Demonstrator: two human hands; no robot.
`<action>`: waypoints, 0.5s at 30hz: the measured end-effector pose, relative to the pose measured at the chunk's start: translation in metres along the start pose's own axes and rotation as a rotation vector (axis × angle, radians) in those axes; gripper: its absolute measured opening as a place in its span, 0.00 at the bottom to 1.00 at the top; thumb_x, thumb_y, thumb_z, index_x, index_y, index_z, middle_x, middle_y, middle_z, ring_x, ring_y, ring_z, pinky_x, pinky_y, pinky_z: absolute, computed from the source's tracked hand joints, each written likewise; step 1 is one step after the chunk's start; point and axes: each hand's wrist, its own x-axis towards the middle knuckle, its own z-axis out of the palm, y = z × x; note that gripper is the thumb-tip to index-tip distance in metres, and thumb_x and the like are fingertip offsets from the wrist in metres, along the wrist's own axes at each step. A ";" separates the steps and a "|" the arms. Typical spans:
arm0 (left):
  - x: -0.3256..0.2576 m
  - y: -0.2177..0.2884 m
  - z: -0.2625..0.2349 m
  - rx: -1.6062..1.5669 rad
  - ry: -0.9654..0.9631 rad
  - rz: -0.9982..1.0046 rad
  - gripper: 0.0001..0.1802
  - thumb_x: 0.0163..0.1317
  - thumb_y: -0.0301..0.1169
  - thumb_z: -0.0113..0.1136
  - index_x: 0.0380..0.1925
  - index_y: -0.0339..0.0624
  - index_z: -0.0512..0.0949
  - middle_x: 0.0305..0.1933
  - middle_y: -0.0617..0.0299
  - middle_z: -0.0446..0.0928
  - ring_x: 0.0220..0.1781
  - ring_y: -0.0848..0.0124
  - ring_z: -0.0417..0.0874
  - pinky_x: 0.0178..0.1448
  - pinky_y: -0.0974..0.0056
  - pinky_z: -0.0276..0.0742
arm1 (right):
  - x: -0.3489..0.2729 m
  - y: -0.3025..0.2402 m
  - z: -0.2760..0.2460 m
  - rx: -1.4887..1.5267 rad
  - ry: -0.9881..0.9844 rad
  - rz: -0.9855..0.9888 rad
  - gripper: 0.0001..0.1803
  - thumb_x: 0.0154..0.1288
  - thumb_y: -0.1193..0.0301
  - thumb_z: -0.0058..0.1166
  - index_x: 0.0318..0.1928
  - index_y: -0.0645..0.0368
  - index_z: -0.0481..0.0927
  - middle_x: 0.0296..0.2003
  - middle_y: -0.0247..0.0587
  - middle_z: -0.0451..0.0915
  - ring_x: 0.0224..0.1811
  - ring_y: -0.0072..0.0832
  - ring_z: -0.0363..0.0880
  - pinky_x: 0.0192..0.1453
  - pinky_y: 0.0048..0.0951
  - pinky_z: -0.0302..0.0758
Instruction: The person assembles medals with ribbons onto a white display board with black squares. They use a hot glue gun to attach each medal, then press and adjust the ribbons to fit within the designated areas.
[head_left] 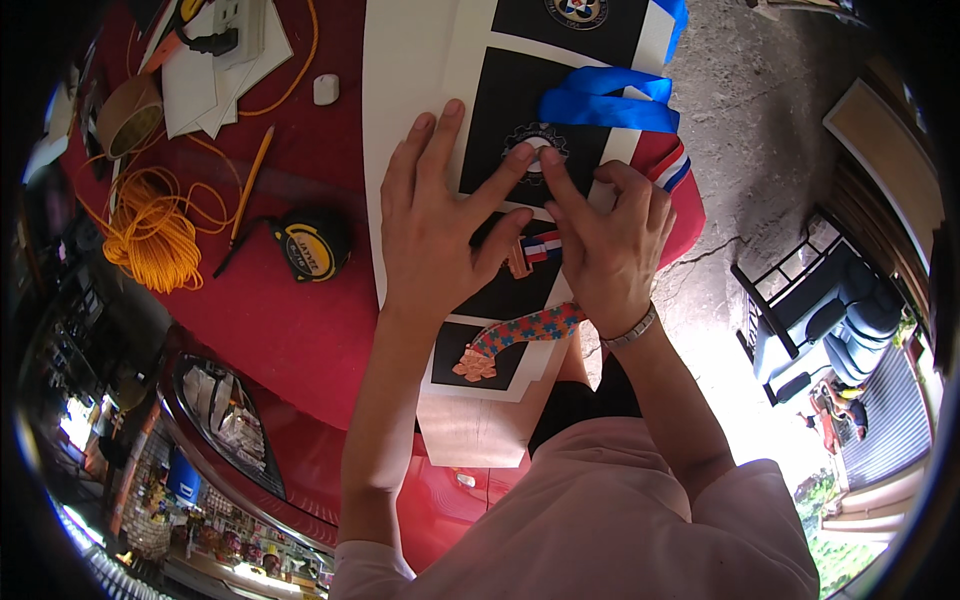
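Red table, white board across it. Left hand flat, open; right hand fingertips press gear medal at centre. Far and near medals already mounted; this one unfinished.

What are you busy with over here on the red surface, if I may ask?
Both hands, left hand and right hand, press down on a silver medal with a blue ribbon, lying on a white board with black panels. Two more medals lie lower on it. A tape measure, pencil and orange cord sit to the left.
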 end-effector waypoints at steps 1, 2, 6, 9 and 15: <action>0.000 0.000 0.000 -0.003 0.003 0.001 0.26 0.67 0.54 0.65 0.66 0.76 0.82 0.81 0.49 0.64 0.78 0.42 0.65 0.75 0.45 0.65 | 0.000 0.000 0.000 -0.003 -0.001 0.001 0.27 0.68 0.63 0.66 0.67 0.27 0.84 0.52 0.38 0.73 0.52 0.39 0.69 0.59 0.41 0.66; 0.000 -0.001 0.001 -0.006 0.006 0.002 0.26 0.67 0.54 0.65 0.65 0.76 0.82 0.81 0.49 0.64 0.78 0.42 0.65 0.75 0.45 0.65 | 0.000 0.000 0.000 -0.006 -0.001 0.002 0.27 0.68 0.63 0.67 0.67 0.27 0.83 0.52 0.38 0.73 0.53 0.39 0.69 0.59 0.41 0.66; 0.000 -0.001 0.002 -0.015 0.013 -0.002 0.26 0.66 0.53 0.65 0.65 0.76 0.83 0.81 0.50 0.64 0.78 0.43 0.65 0.76 0.45 0.65 | -0.001 0.000 0.002 -0.015 0.007 -0.002 0.28 0.68 0.64 0.67 0.67 0.27 0.83 0.52 0.38 0.73 0.53 0.39 0.69 0.59 0.42 0.66; -0.001 0.000 0.002 -0.016 0.009 -0.008 0.25 0.66 0.52 0.66 0.64 0.75 0.83 0.81 0.51 0.64 0.78 0.43 0.65 0.76 0.45 0.64 | -0.002 0.001 0.004 -0.018 0.009 0.001 0.28 0.68 0.63 0.66 0.67 0.25 0.82 0.53 0.37 0.73 0.54 0.40 0.69 0.59 0.42 0.67; 0.000 -0.001 0.002 -0.025 0.013 -0.006 0.25 0.66 0.51 0.67 0.64 0.75 0.84 0.81 0.50 0.64 0.78 0.43 0.65 0.76 0.45 0.65 | -0.005 0.002 0.008 -0.013 0.009 0.010 0.28 0.69 0.63 0.65 0.68 0.21 0.81 0.56 0.35 0.72 0.56 0.40 0.69 0.59 0.43 0.68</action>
